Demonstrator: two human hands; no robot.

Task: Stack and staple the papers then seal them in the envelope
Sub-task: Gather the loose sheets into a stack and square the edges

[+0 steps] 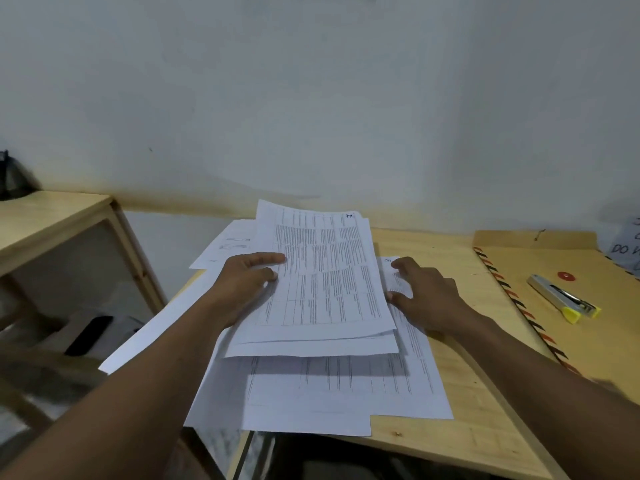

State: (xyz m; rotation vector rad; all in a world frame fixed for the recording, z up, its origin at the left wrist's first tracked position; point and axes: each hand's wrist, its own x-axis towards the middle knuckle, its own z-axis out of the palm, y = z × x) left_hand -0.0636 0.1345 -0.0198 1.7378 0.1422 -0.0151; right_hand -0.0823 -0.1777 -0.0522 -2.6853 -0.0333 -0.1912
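- At the far left of the frame stands a lower shelf. It is well apart from the work and takes no part in it.
- The left hand is clamped on a small stack of printed sheets, thumb on top and fingers under its left edge. The stack is lifted and tilted, I think so that more sheets can be added below it.
- Under the stack, more papers lie loose and fanned on the tabletop. Some of them hang over the left and near edges, so a careless push could send them off.
- The right hand is open and flat on a sheet just right of the stack, fingers spread. It seems to be holding or sliding this sheet; it grips nothing.
- The stacking step is not yet finished, because the edges are not squared.
- At the right of the frame lies the envelope, brown with a striped border, and the stapler rests on it. Bare wood between papers and envelope gives room to tap the stack even.
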